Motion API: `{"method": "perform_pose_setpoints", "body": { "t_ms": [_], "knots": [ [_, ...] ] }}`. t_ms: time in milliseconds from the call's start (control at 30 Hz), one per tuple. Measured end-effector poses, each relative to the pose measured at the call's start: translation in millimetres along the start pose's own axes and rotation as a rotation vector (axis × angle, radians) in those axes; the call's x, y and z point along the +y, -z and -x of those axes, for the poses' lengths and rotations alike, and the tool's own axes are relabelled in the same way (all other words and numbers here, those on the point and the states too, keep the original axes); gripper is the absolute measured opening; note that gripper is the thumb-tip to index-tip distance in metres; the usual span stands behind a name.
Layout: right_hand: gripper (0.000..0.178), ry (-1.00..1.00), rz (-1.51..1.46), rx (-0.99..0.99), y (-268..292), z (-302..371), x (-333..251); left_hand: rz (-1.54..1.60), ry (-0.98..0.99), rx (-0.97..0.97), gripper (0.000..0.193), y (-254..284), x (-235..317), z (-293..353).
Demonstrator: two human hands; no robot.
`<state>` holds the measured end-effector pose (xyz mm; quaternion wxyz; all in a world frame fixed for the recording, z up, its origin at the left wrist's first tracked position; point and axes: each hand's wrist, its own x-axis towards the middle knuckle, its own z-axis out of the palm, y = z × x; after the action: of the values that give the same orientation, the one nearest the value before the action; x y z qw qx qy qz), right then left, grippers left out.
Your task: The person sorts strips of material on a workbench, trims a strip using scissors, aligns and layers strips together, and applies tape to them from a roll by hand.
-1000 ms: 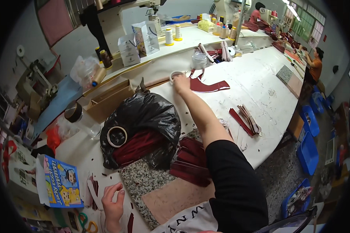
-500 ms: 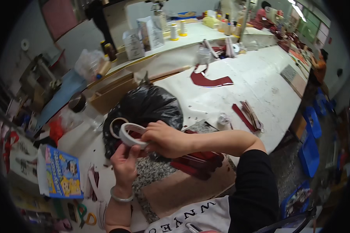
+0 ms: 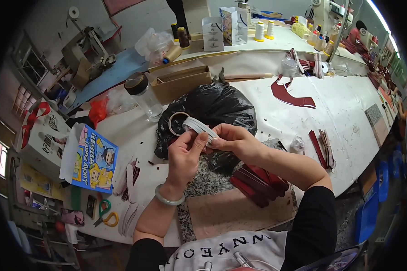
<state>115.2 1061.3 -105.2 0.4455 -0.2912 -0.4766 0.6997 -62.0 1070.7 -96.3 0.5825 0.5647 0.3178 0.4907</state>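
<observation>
Both hands grip a roll of white tape (image 3: 197, 126) over the table. My left hand (image 3: 185, 158), with a pale bangle (image 3: 169, 197) at the wrist, pinches its near side, thumb pointing up. From the right, my right hand (image 3: 238, 141) closes its fingers and thumb on the roll's edge. Just behind the roll, a tan ring (image 3: 171, 122), like another tape roll, rests against a black plastic bag (image 3: 221, 106). Below my right forearm, a stack of dark red strips (image 3: 260, 183) lies across a speckled stone slab (image 3: 199, 180) and a pinkish-beige board (image 3: 239, 212).
To the left stand a blue-and-yellow box (image 3: 94, 158), scissors (image 3: 106, 219) with green and orange handles, and a clear jar (image 3: 147, 101) with a dark lid. A curved dark red piece (image 3: 290, 95) and bundled strips (image 3: 323, 151) lie on the white table at right.
My view has swung left, so the scene sits farther right. The tape roll has turned from an open ring toward edge-on, and my hands have come closer together on it.
</observation>
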Motion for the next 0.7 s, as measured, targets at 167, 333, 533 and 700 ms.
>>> {"method": "perform_pose_setpoints", "body": {
  "t_ms": [167, 333, 533, 700],
  "knots": [
    [0.019, -0.013, -0.054, 0.044, 6, -5, 5, 0.096, 0.039, -0.021, 0.026, 3, -8, -6],
    [0.020, -0.004, -0.065, -0.014, 10, -8, 8, 0.080, 0.069, -0.041, 0.026, 6, -5, -7],
    [0.022, 0.280, -0.161, 0.237, 74, -30, -3, 0.060, 0.047, 0.081, 0.030, 31, -2, 18],
    [0.021, 0.617, 1.416, 0.845, 206, -56, -13, 0.086, 0.153, 0.029, 0.030, 59, -8, 41]
  ]
}}
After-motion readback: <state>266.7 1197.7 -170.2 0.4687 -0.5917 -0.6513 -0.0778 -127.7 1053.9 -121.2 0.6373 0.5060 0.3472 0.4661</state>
